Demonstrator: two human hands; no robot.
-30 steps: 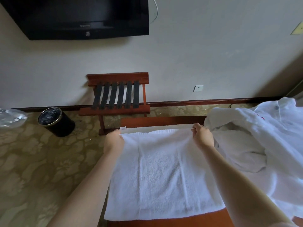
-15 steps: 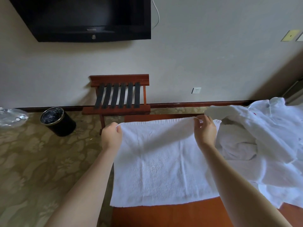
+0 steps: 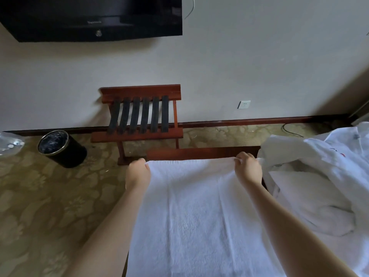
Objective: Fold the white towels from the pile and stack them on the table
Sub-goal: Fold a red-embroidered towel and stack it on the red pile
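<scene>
Off the counter's left side, on the patterned carpet, stand a clear plastic bag (image 3: 8, 143) and a black waste bin (image 3: 60, 148). A wooden luggage rack (image 3: 139, 116) stands against the wall beyond the counter's far left corner, below a wall-mounted television (image 3: 95, 17).

The left hand (image 3: 137, 172) is at the counter's far left corner, at the left end of the towel's far edge. Its fingers are curled downward. The fingertips are hidden behind the back of the hand, so the grip on the corner appears closed but cannot be fully confirmed.

The towel (image 3: 199, 216) lies spread flat on the counter (image 3: 199, 151), running from just short of the far edge to the near edge. Its left side follows the counter's left edge. A strip of bare wood shows along the far edge.

The right hand (image 3: 248, 170) is at the right end of the towel's far edge. It pinches the cloth between thumb and curled fingers.

The pile (image 3: 319, 176) of crumpled white towels occupies the counter's right side, touching the right hand and the spread towel. A wall socket (image 3: 244, 104) sits on the wall beyond the far edge.
</scene>
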